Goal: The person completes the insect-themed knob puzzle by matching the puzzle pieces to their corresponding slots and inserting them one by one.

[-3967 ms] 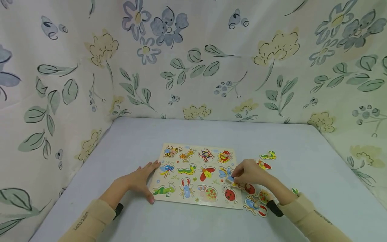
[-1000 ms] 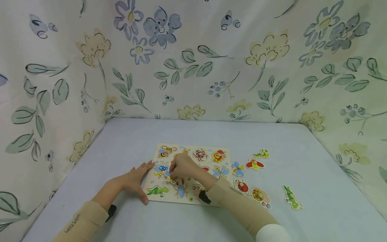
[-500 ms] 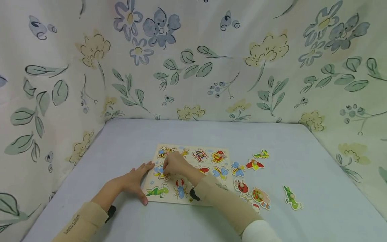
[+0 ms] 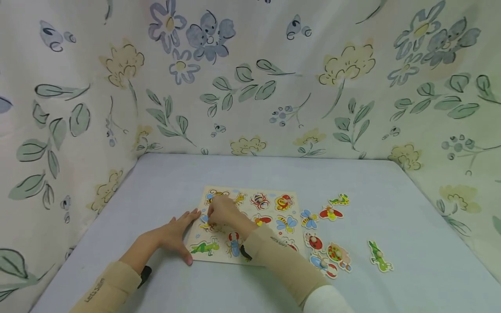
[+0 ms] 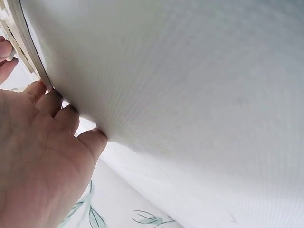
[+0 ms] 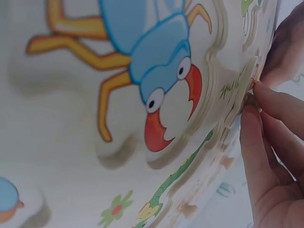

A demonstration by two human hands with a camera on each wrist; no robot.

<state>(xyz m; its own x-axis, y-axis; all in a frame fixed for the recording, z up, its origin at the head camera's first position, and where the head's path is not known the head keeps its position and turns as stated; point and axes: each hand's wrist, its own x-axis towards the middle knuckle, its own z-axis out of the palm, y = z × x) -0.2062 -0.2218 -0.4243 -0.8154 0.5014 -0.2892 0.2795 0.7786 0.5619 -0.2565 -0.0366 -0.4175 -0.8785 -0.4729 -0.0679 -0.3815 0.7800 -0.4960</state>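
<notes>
The puzzle board [image 4: 250, 259] with insect pictures lies flat on the table. My right hand [image 4: 227, 213] is over its left side, at the mosquito picture. In the right wrist view, its thumb and finger pinch the small wooden knob [image 6: 251, 100] of a puzzle piece. The mosquito puzzle piece [image 4: 205, 225] is mostly hidden under that hand in the head view. My left hand [image 4: 172, 234] rests along the board's left edge, fingers spread and thumb near the front corner. From the left wrist, the fingertips [image 5: 97, 135] meet the table beside the board edge [image 5: 31, 45].
Several loose knobbed pieces lie right of the board: caterpillar [image 4: 339, 199], red-winged bug [image 4: 331, 213], dragonfly [image 4: 309, 219], ladybug [image 4: 313, 241], snail [image 4: 339, 256], stag beetle [image 4: 324, 265], grasshopper [image 4: 379, 256]. Spider [image 4: 260, 200] and butterfly [image 4: 284, 201] pieces sit in the board's back row. A floral curtain [image 4: 250, 108] surrounds the table.
Four seconds ago my right hand held a blue-and-yellow piece at the board's right side. It has crossed to the left, shifting slightly farther left over the last second. The left hand stays put.
</notes>
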